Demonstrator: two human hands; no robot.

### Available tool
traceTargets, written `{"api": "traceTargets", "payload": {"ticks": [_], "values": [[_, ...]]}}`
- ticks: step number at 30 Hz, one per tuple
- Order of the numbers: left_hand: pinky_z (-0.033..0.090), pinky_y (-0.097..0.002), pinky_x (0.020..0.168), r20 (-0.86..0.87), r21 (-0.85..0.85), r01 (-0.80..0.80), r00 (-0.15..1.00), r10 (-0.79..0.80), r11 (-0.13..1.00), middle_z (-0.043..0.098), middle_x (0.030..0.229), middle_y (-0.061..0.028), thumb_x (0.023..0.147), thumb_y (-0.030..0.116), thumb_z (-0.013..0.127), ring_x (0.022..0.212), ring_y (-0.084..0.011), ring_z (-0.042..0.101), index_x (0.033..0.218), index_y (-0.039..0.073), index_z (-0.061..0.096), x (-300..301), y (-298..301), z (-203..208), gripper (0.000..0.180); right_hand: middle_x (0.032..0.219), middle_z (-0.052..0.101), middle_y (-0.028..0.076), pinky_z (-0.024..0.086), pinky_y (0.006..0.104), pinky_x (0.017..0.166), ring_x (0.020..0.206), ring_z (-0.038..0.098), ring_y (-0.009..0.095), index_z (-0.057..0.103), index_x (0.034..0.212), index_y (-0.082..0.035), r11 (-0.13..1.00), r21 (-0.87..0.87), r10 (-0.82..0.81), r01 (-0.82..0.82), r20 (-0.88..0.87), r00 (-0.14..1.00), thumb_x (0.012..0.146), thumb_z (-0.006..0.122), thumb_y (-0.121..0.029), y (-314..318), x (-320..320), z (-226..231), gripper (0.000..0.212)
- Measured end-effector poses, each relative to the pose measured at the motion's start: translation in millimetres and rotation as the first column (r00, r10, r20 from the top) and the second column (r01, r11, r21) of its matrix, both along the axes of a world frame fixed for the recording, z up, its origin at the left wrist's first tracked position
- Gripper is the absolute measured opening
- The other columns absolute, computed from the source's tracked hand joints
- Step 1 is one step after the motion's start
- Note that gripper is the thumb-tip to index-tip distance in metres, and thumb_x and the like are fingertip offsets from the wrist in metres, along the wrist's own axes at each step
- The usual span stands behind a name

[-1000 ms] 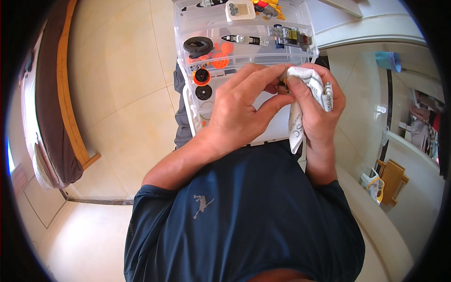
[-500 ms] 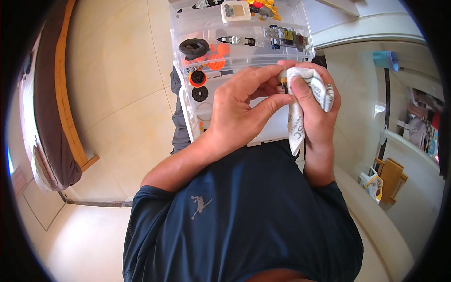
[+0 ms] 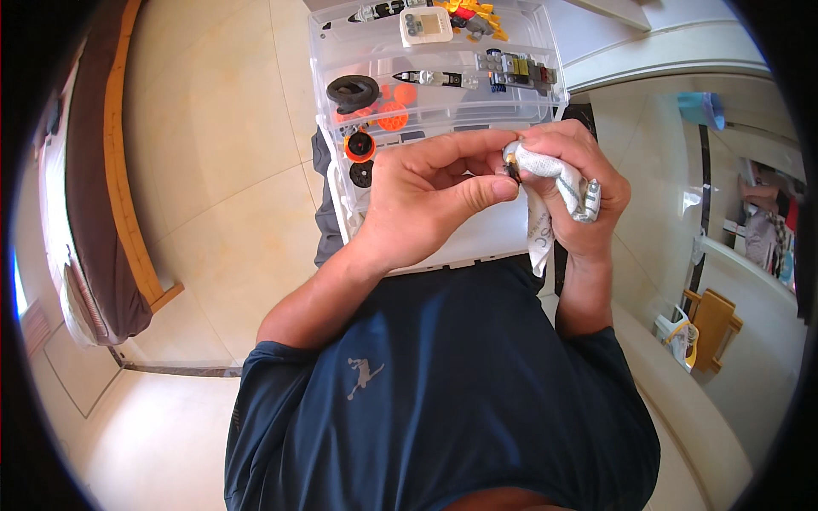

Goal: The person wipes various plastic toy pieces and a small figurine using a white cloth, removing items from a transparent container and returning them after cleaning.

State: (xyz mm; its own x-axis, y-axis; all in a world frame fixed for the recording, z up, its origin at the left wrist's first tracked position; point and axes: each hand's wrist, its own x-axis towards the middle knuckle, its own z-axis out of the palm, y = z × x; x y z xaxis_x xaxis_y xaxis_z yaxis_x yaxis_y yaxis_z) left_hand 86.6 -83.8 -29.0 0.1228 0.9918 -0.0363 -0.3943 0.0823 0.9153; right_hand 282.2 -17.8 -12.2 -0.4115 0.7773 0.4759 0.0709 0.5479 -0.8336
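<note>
Pinching a small black-and-yellow piece [image 3: 512, 169], the left hand [image 3: 430, 192] may slip if white printed cloth [image 3: 554, 170] clenched in the right hand [image 3: 608, 183] snags.

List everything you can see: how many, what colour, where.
Tiny piece: one, black and yellow, in left hand.
Soft printed cloth: one, white, in right hand.
Rigid plastic box: one, clear, ahead.
Slim toy ships: two, black and grey, box's middle and top.
Brick toy vehicle: one, mostly grey, box's right.
Toy figure: one, yellow, red, grey, box's top.
Rounded square device: one, white, beside the figure.
Thick oval object: one, black, box's left.
Flat discs: several, orange, beside the oval.
Round piece: one, orange with black centre, below them.
Draped cloth: one, brown, far left.
Plastic container: one, blue, upper right.
Wooden stool-like object: one, brown, right.
Shirt: one, navy, bottom.
Left hand: one, bare, centre.
Right hand: one, bare, beside it.
</note>
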Motion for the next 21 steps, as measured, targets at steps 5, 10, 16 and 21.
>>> {"api": "traceTargets", "payload": {"ticks": [5,10,16,21], "values": [[0.066,-0.0427,0.092,0.172,-0.050,0.078,0.983,-0.068,0.996,0.074,0.118,-0.0164,0.099,0.002,0.072,0.107,-0.0230,0.072,0.136,-0.010,0.063,-4.1,2.9,0.5,0.040,0.100,0.074,0.012,0.057,0.0290,0.079,0.090,0.071,0.019,0.078,0.107,0.001,1.000,-0.021,0.010,-0.011,-0.030,0.999,0.078,0.085,0.008,-2.5,1.6,-0.5,0.031],[0.066,-0.0441,0.091,0.374,-0.193,0.154,0.924,-0.072,0.969,0.074,0.118,-0.0165,0.098,0.002,0.072,0.106,-0.0243,0.073,0.134,-0.009,0.064,-5.4,4.3,-1.1,0.039,0.099,0.074,0.012,0.055,0.0291,0.076,0.087,0.070,0.019,0.078,0.106,0.001,0.998,-0.056,0.008,-0.008,0.002,1.000,0.080,0.085,0.006,-2.0,3.4,-2.1,0.028],[0.066,-0.0424,0.092,0.108,-0.054,0.029,0.994,-0.023,0.998,0.074,0.116,-0.0166,0.098,0.000,0.072,0.102,-0.0235,0.074,0.133,-0.009,0.065,3.4,3.2,-1.1,0.037,0.094,0.072,0.009,0.052,0.0283,0.074,0.084,0.066,0.017,0.073,0.104,0.004,0.994,-0.022,-0.103,0.103,-0.001,0.995,0.088,0.082,0.001,-5.6,-1.9,-9.3,0.019],[0.066,-0.0424,0.092,0.040,-0.034,0.028,0.999,-0.027,0.999,0.074,0.116,-0.0171,0.099,0.000,0.072,0.102,-0.0236,0.074,0.134,-0.009,0.065,3.3,4.0,-1.1,0.037,0.089,0.069,0.007,0.049,0.0257,0.073,0.081,0.062,0.012,0.071,0.105,0.005,0.962,-0.165,-0.223,0.220,0.001,0.975,0.097,0.077,-0.009,-14.4,-8.9,-10.9,0.017]]}}
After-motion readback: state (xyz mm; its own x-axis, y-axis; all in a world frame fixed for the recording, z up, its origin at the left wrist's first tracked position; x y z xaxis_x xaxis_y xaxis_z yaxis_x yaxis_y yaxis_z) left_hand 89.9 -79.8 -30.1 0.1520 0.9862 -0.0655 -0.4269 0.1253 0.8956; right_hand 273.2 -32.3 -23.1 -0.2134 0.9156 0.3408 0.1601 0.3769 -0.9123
